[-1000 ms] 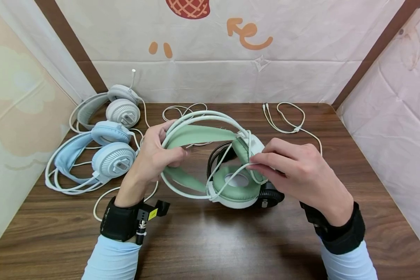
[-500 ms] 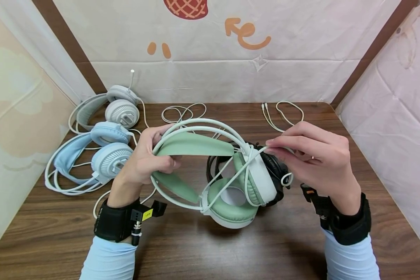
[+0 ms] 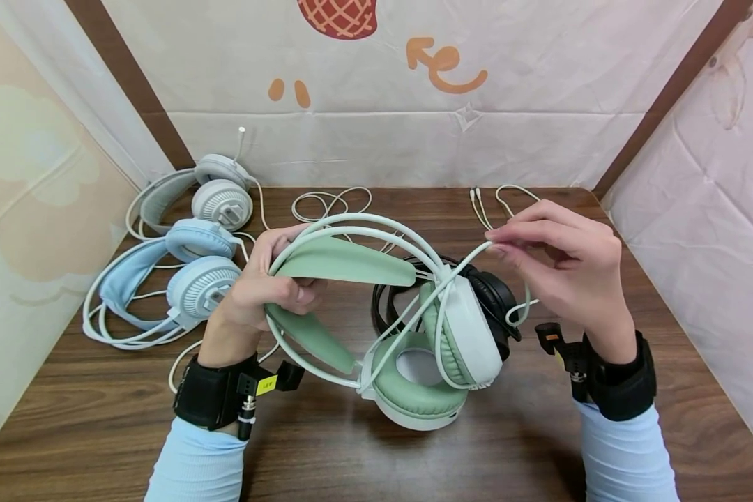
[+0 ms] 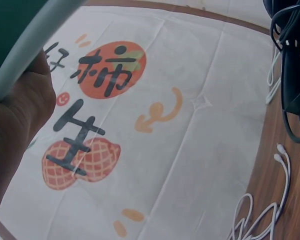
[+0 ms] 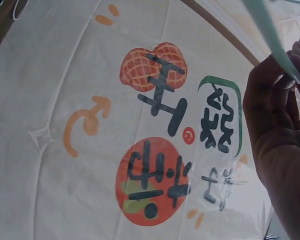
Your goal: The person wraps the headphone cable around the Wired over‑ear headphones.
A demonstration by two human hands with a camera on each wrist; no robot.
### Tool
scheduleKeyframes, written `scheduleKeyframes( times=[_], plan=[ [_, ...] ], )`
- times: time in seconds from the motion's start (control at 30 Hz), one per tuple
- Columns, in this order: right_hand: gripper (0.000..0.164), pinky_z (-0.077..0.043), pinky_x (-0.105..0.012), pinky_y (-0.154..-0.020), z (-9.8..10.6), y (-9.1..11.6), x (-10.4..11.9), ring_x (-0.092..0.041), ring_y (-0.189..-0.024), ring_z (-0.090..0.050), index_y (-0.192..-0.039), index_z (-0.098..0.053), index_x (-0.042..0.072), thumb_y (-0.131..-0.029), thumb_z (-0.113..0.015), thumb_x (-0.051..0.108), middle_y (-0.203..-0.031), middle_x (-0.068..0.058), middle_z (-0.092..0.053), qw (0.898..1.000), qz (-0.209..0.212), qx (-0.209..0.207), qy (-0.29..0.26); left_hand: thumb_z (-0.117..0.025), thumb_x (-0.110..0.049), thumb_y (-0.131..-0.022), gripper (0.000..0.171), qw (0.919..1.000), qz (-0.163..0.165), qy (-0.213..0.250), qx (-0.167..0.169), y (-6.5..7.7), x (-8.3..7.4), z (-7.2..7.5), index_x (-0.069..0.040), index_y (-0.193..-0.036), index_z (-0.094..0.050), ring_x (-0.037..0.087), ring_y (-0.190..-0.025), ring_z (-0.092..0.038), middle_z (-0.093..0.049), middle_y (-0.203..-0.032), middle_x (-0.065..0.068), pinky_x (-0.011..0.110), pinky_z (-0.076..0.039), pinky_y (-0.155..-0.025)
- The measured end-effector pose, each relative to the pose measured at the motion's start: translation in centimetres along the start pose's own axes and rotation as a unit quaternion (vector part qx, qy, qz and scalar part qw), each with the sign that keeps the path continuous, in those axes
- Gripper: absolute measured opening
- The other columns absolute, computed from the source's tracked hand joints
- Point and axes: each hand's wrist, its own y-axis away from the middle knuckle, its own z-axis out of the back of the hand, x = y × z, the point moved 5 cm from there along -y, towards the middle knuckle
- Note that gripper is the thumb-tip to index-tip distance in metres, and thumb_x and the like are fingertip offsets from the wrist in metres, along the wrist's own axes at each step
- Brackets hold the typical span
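Note:
Green-and-white headphones are held above the table in the head view, their ear cups towards the right. My left hand grips them by the headband, the thumb inside the band. With thumb and forefinger, my right hand pinches the pale green cable, which is pulled taut past the upper ear cup. Part of the cable crosses the ear cups and a small loop of it dangles below the right hand. The right wrist view also has the cable between the fingertips. Black headphones lie behind, partly hidden.
Light blue headphones and grey headphones with a raised microphone stand at the left on the wooden table. White cables lie along the back edge. Fabric walls enclose the back and sides.
My right hand has moved right and up from the ear cups, drawing the cable out with it. The green headphones have tilted and come slightly lower; the left hand keeps its grip.

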Motion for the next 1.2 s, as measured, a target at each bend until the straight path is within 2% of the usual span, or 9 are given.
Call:
scheduleKeyframes(
  times=[0.2,0.37,0.5,0.6,0.73,0.83,0.93,1.03,1.2],
  plan=[
    [0.014,-0.047,-0.015,-0.048,0.9,0.3,-2.3,-0.006,-0.055,-0.057,-0.094,-0.071,-0.018,-0.084,-0.075,-0.009,-0.089,-0.009,-0.071,0.995,-0.062,0.007,-0.077,-0.027,0.017,-0.061,0.070,0.9971,-0.034,0.064,0.023,0.0,-0.2,0.3,0.004,-0.121,-0.061,0.012,-0.047,-0.021,-0.031,-0.063,0.003,0.022,-0.015,-0.039],
    [0.015,-0.042,-0.017,-0.044,2.0,0.7,-4.2,-0.006,-0.052,-0.054,-0.100,-0.069,-0.020,-0.086,-0.068,-0.016,-0.088,-0.002,-0.071,0.993,-0.096,-0.007,-0.065,-0.032,0.013,-0.064,0.057,0.9826,-0.087,0.163,0.019,0.1,-0.8,0.7,0.006,-0.115,-0.057,0.010,-0.043,-0.024,-0.028,-0.060,0.000,0.020,-0.018,-0.039],
    [0.017,-0.041,-0.016,-0.046,2.4,1.0,-4.7,-0.005,-0.053,-0.054,-0.100,-0.070,-0.019,-0.084,-0.065,-0.020,-0.084,0.001,-0.070,0.994,-0.099,-0.008,-0.053,-0.035,0.009,-0.068,0.020,0.9616,-0.124,0.244,-0.016,0.2,-1.3,1.0,-0.008,-0.078,-0.034,0.009,-0.041,-0.024,-0.024,-0.058,-0.001,0.019,-0.018,-0.041],
    [0.017,-0.042,-0.014,-0.049,2.0,1.0,-4.6,-0.002,-0.055,-0.055,-0.101,-0.072,-0.016,-0.085,-0.066,-0.019,-0.083,0.002,-0.070,0.995,-0.093,0.011,-0.032,-0.039,0.008,-0.070,0.028,0.9428,-0.152,0.291,-0.057,0.3,-1.5,1.3,-0.013,-0.073,-0.022,0.008,-0.041,-0.023,-0.024,-0.058,-0.002,0.019,-0.017,-0.043],
    [0.019,-0.045,-0.012,-0.052,1.0,1.0,-4.1,0.002,-0.057,-0.056,-0.104,-0.073,-0.013,-0.086,-0.068,-0.016,-0.086,0.006,-0.071,0.996,-0.076,0.051,0.011,-0.041,0.007,-0.068,0.025,0.9129,-0.180,0.355,-0.090,0.2,-1.4,1.8,-0.012,-0.073,-0.025,0.008,-0.042,-0.024,-0.024,-0.057,-0.003,0.019,-0.020,-0.042],
    [0.026,-0.049,-0.008,-0.060,0.2,0.9,-3.4,0.007,-0.068,-0.062,-0.108,-0.073,-0.012,-0.083,-0.068,-0.019,-0.090,-0.003,-0.075,0.993,-0.053,0.085,0.053,-0.042,0.004,-0.066,0.023,0.8926,-0.193,0.392,-0.111,0.2,-1.4,2.1,-0.013,-0.072,-0.027,0.009,-0.041,-0.025,-0.026,-0.056,-0.003,0.020,-0.024,-0.042],
    [0.031,-0.051,-0.006,-0.070,-1.1,0.9,-2.4,0.005,-0.079,-0.067,-0.109,-0.073,-0.010,-0.080,-0.069,-0.020,-0.093,-0.013,-0.077,0.986,-0.020,0.126,0.109,-0.043,0.003,-0.066,0.019,0.8810,-0.201,0.403,-0.143,0.3,-1.3,2.6,-0.012,-0.070,-0.031,0.010,-0.041,-0.026,-0.027,-0.055,-0.003,0.021,-0.026,-0.042],
    [0.029,-0.052,-0.010,-0.071,-2.7,1.0,-1.2,-0.002,-0.078,-0.068,-0.110,-0.073,-0.006,-0.082,-0.071,-0.015,-0.092,-0.011,-0.077,0.976,0.007,0.166,0.138,-0.044,0.003,-0.067,0.014,0.8727,-0.203,0.410,-0.171,0.5,-1.1,2.9,-0.009,-0.072,-0.037,0.010,-0.042,-0.026,-0.028,-0.056,-0.002,0.021,-0.027,-0.042],
    [0.014,-0.052,-0.021,-0.066,-5.2,1.5,0.5,-0.005,-0.074,-0.063,-0.108,-0.072,0.000,-0.099,-0.064,0.008,-0.088,-0.002,-0.072,0.967,0.035,0.206,0.143,-0.043,0.001,-0.068,0.010,0.8563,-0.200,0.434,-0.196,0.7,-0.9,3.5,-0.008,-0.072,-0.040,0.010,-0.042,-0.026,-0.027,-0.055,-0.003,0.021,-0.026,-0.043]
  ],
)
